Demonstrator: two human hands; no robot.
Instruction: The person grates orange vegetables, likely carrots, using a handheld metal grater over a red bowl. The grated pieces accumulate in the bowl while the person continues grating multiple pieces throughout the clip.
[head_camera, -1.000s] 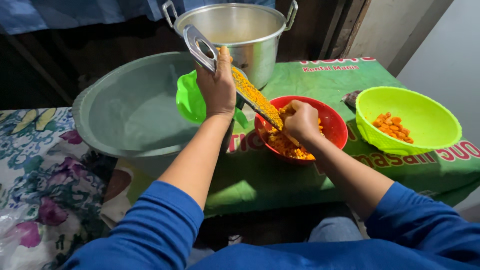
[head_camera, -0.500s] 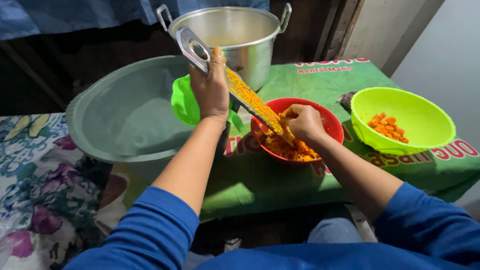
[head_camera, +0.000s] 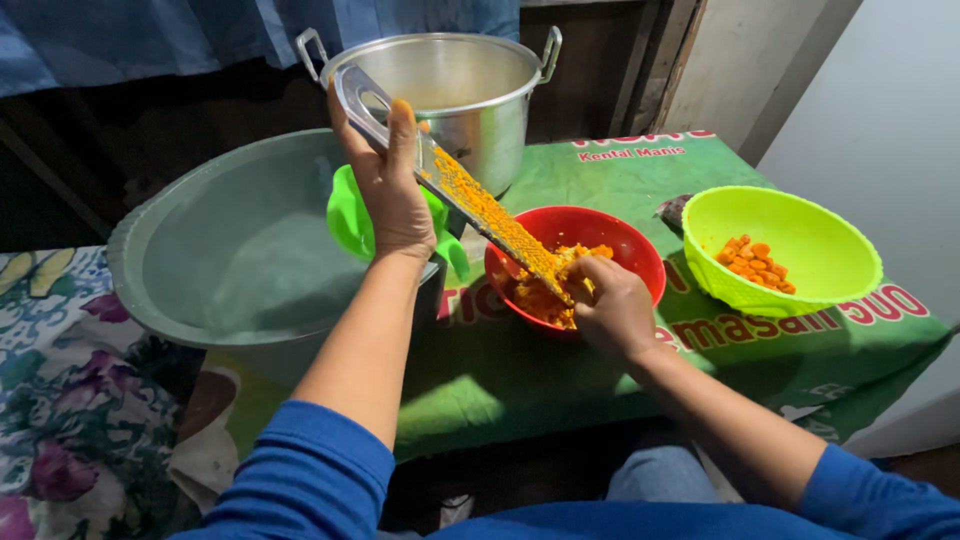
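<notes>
My left hand (head_camera: 392, 190) grips the upper handle end of a flat metal grater (head_camera: 470, 195) that slants down into a red bowl (head_camera: 640, 250). The grater face is coated with orange-yellow shreds. My right hand (head_camera: 612, 305) is at the grater's lower end, over the bowl, fingers closed on a small orange piece that is mostly hidden. Grated orange pulp (head_camera: 535, 300) lies heaped in the red bowl. Both sleeves are blue.
A lime-green bowl (head_camera: 830, 250) at the right holds several orange chunks (head_camera: 755, 262). A large steel pot (head_camera: 465, 85) stands behind, a wide grey basin (head_camera: 220, 260) at the left, a green plastic scoop (head_camera: 350, 215) by its rim. A green printed cloth (head_camera: 560, 370) covers the table.
My right hand has slid down the grater toward its lower end in the red bowl. My left hand keeps holding the grater's top, and the camera has shifted slightly.
</notes>
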